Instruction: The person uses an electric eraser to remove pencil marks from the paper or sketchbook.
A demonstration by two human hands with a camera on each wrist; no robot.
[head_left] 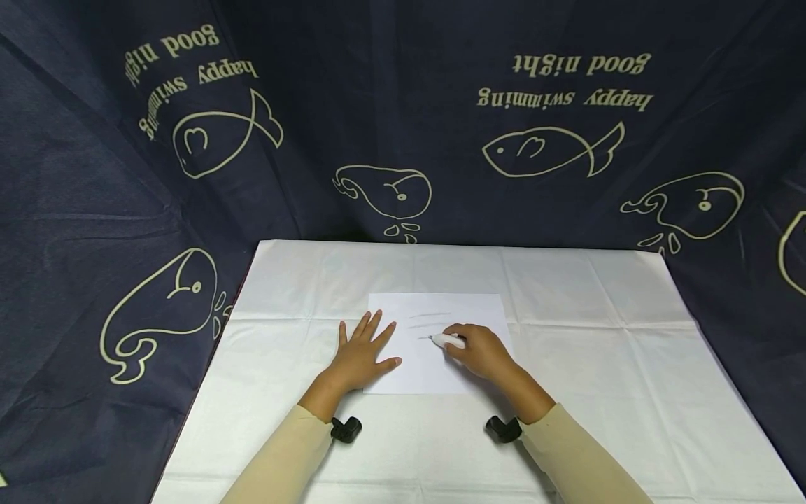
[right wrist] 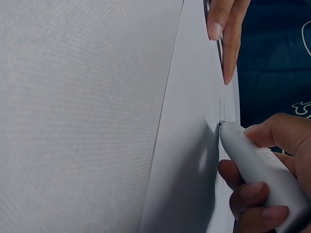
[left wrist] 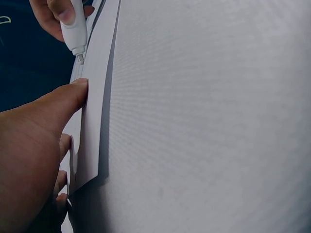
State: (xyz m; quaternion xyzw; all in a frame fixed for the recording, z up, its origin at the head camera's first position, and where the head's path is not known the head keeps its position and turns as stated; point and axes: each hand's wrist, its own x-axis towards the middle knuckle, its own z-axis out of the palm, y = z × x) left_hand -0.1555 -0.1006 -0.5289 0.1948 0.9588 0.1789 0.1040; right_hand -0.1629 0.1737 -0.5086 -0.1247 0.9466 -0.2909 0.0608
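A white sheet of paper (head_left: 434,378) lies on the table with several thin grey strokes (head_left: 431,315) across its middle. My left hand (head_left: 356,358) rests over the sheet's left edge, fingers spread, thumb pointing inward. In my right hand (head_left: 483,352) I grip a thick white handheld tool (head_left: 448,341) with a narrow metal tip. That tip meets the paper at the lowest stroke, or hovers just over it. The right wrist view shows fingers and thumb wrapped round the tool's rounded body (right wrist: 262,167). From the left wrist view the metal tip (left wrist: 80,59) points down beyond my thumb.
A creased white cloth (head_left: 598,378) covers the table. Dark blue curtains (head_left: 453,42) printed with fish, whales and lettering hang behind it and along the left. Black wrist cameras (head_left: 504,429) sit on both wrists, at the ends of beige sleeves.
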